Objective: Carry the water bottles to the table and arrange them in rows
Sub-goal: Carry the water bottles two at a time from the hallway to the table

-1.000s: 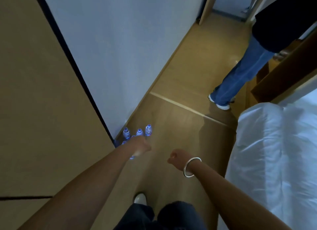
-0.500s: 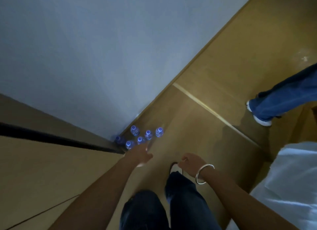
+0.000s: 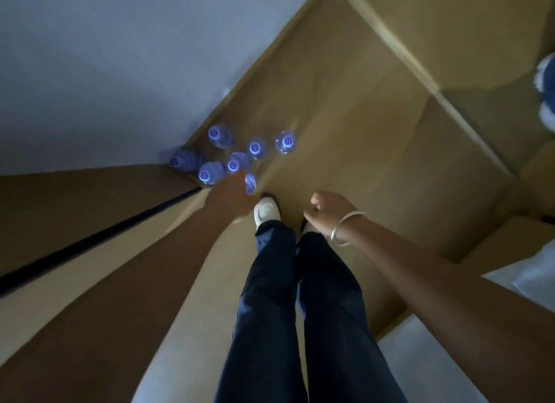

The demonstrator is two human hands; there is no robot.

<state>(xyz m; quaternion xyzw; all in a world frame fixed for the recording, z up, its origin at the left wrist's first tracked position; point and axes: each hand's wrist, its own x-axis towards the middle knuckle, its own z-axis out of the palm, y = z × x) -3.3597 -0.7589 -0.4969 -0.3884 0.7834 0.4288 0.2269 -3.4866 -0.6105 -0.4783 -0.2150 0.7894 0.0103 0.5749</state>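
1. You are at the pickup step. The water bottles (image 3: 237,159) stand in a loose cluster on the floor (image 3: 360,132), tucked into the corner where the wall (image 3: 105,57) meets a wooden panel (image 3: 75,207). You see them from above, so mostly their caps show. One bottle (image 3: 183,160) at the far left lies blurred against the wall, and you cannot tell whether it is upright or tipped.

2. Your left hand (image 3: 232,197) reaches down to the near edge of the cluster, just beside the closest bottle (image 3: 250,182). The hand is dark and motion-blurred; you cannot tell whether its fingers are apart or already round that bottle.

3. Your right hand (image 3: 329,209), with a bracelet (image 3: 345,228) on the wrist, hangs above your shoes (image 3: 265,212) with its fingers curled in and nothing in them. It is well apart from the bottles.

4. No bottle appears lifted, and the surface they belong on is not in view, so carrying and arranging are judged wholly undone.

5. The next move likely calls for bending lower and closing the left fingers round the nearest bottle below its cap, without knocking its close neighbours.

6. Bring the right hand forward to the lone bottle (image 3: 286,142) on the right of the group, which has room around it.

7. Mind the other person's shoe (image 3: 546,90) at the right edge when you turn away.
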